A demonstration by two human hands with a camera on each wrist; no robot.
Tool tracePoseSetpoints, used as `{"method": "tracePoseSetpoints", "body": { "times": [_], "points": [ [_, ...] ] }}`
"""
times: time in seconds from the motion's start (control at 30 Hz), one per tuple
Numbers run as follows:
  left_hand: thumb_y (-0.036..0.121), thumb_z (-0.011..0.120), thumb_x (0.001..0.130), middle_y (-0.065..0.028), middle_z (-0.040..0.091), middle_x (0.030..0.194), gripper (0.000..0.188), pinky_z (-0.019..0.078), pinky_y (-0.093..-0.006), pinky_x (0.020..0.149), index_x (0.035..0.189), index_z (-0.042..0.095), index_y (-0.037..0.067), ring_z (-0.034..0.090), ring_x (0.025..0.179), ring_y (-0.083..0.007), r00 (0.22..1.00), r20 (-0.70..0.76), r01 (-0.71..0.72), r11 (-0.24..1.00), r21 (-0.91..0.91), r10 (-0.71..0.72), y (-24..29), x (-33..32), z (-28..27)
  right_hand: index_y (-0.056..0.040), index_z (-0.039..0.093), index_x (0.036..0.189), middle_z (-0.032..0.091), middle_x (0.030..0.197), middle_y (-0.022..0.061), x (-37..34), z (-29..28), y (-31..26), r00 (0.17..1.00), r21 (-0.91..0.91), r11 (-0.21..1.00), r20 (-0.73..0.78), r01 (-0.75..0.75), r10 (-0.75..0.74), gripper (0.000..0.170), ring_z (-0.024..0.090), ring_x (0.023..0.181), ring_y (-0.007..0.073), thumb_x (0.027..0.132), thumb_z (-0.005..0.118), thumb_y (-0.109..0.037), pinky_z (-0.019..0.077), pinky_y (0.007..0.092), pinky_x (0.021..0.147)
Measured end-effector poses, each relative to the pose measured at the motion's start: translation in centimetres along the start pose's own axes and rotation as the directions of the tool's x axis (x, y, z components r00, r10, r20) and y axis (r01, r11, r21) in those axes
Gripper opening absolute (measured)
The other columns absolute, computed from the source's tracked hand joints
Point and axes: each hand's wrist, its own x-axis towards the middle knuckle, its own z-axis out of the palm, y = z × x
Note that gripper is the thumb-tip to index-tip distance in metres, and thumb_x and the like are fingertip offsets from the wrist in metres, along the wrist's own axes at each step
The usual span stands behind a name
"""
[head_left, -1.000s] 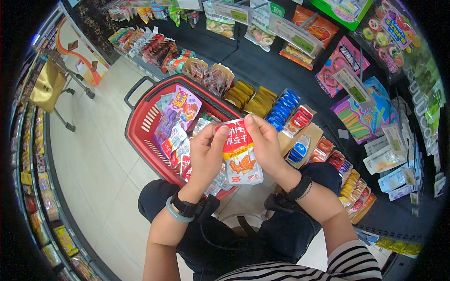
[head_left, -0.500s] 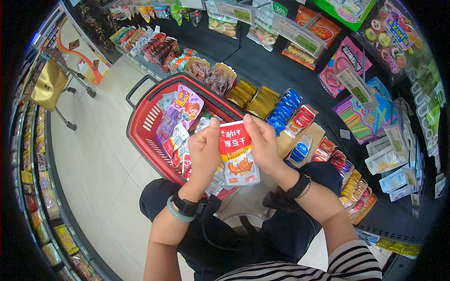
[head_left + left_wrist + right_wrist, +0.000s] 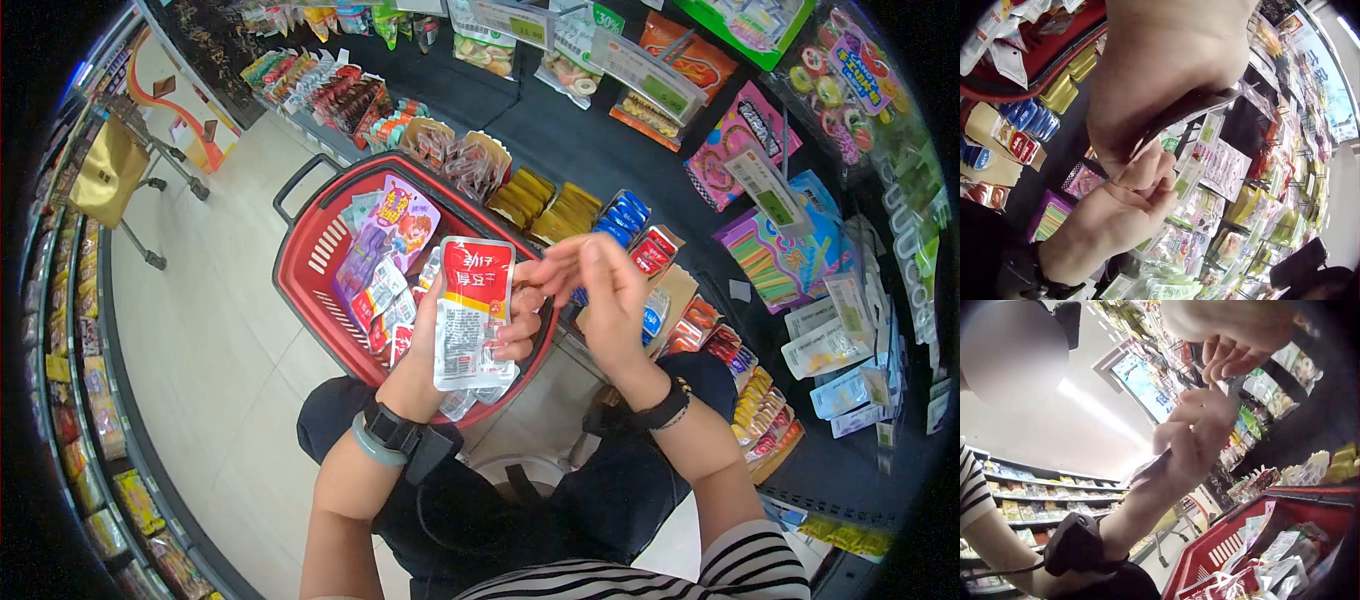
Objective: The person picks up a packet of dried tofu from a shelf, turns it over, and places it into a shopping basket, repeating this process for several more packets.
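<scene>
A red-and-white snack packet lies in my left hand, printed small-text side up, its fingers curled round the right edge. In the right wrist view the left hand holds the packet edge-on. My right hand is just right of the packet, fingers loosely bent, fingertips close to the left fingers; whether they touch is unclear. The left wrist view shows the right hand beside the left fingers. Below the hands stands a red basket with a purple packet and several small packets.
Boxes of small snacks, including blue packs and golden packs, line the shelf beyond the basket. Hanging bags such as a pink one and price tags fill the right. A gold bag on a wheeled frame stands at the left.
The right hand has let go of the packet and moved right. The left hand now holds the packet alone, shifted slightly left and turned from its picture side to its text side.
</scene>
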Motion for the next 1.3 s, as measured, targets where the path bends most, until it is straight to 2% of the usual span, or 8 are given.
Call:
{"method": "tracePoseSetpoints", "body": {
  "times": [0.2,0.97,1.0,1.1,1.13,1.17,1.23,1.3],
  "points": [
    [0.069,0.043,0.076,-0.0174,0.051,0.119,0.091,0.0423,-0.0323,0.065,0.140,0.023,0.008,0.055,0.090,-0.0257,0.959,0.264,0.133,0.986,-0.098,-0.103,-0.5,-0.1,-0.3,-0.0008,0.056,0.093,0.058,0.077,0.0030,0.1,-0.9,-0.2,0.993,-0.055,0.998,-0.110,0.029,-0.035,0.027,0.052,0.067,0.0065,0.096,0.039,-0.022,0.0416,0.0190,0.059],
    [0.079,0.032,0.072,-0.0254,0.044,0.122,0.098,0.0460,-0.0389,0.056,0.144,0.009,0.016,0.054,0.088,-0.0341,0.879,0.310,0.407,0.909,-0.090,-0.363,-3.1,0.5,-0.9,0.0021,0.057,0.082,0.061,0.078,0.0103,-2.0,-3.7,-0.9,0.992,-0.311,0.945,-0.046,0.099,-0.119,0.019,0.060,0.068,0.0163,0.091,0.049,-0.013,0.0449,0.0264,0.061],
    [0.079,0.030,0.073,-0.0220,0.053,0.104,0.092,0.0417,-0.0322,0.050,0.136,0.031,0.012,0.055,0.071,-0.0275,0.924,0.112,0.373,0.926,-0.059,-0.366,-3.2,0.2,0.6,0.0018,0.058,0.077,0.060,0.068,0.0105,-2.1,-3.6,-0.2,0.983,-0.288,0.950,-0.095,0.124,-0.158,0.024,0.058,0.060,0.0161,0.090,0.050,-0.015,0.0441,0.0273,0.056],
    [0.073,0.026,0.080,-0.0133,0.051,0.073,0.075,0.0344,-0.0269,0.044,0.104,0.052,0.007,0.046,0.051,-0.0193,0.921,0.252,0.302,0.953,0.012,-0.296,-3.8,1.9,-3.4,-0.0006,0.060,0.071,0.057,0.057,0.0092,-2.1,-4.9,-1.4,0.992,-0.522,0.846,0.002,-0.105,0.124,0.034,0.058,0.052,0.0180,0.091,0.049,-0.025,0.0430,0.0290,0.050],
    [0.064,0.026,0.087,-0.0056,0.039,0.056,0.062,0.0302,-0.0259,0.040,0.077,0.048,0.007,0.037,0.042,-0.0150,0.980,0.001,0.199,0.976,0.092,-0.200,-3.8,2.2,-3.6,-0.0034,0.061,0.065,0.055,0.050,0.0086,-2.2,-4.9,-0.8,0.984,-0.559,0.816,-0.009,-0.151,0.176,0.044,0.057,0.047,0.0213,0.090,0.048,-0.037,0.0418,0.0320,0.046],
    [0.053,0.031,0.092,-0.0016,0.041,0.056,0.052,0.0267,-0.0231,0.038,0.075,0.049,0.007,0.038,0.044,-0.0097,0.993,-0.107,0.076,0.950,0.303,-0.045,-4.2,2.3,-3.7,-0.0042,0.061,0.065,0.056,0.052,0.0089,-2.2,-4.9,-0.8,0.954,-0.578,0.779,0.006,-0.241,0.300,0.048,0.058,0.049,0.0242,0.090,0.047,-0.043,0.0422,0.0352,0.048],
    [0.040,0.039,0.094,0.0028,0.041,0.058,0.037,0.0252,-0.0200,0.037,0.076,0.047,0.008,0.037,0.044,-0.0039,0.889,-0.320,0.081,0.574,0.815,0.328,-5.2,2.7,-3.9,-0.0037,0.060,0.070,0.058,0.058,0.0124,-2.8,-5.4,1.1,0.882,-0.486,0.798,0.108,-0.357,0.459,0.046,0.059,0.055,0.0271,0.089,0.048,-0.044,0.0430,0.0377,0.052],
    [0.027,0.041,0.096,0.0048,0.041,0.060,0.024,0.0261,-0.0178,0.036,0.081,0.046,0.009,0.036,0.045,-0.0007,0.897,-0.044,-0.052,0.204,0.978,0.440,-6.4,3.0,-4.1,-0.0032,0.060,0.075,0.059,0.063,0.0144,-3.1,-6.1,2.0,0.903,-0.532,0.808,0.169,-0.253,0.394,0.042,0.060,0.060,0.0292,0.087,0.050,-0.042,0.0434,0.0383,0.054]
  ]
}}
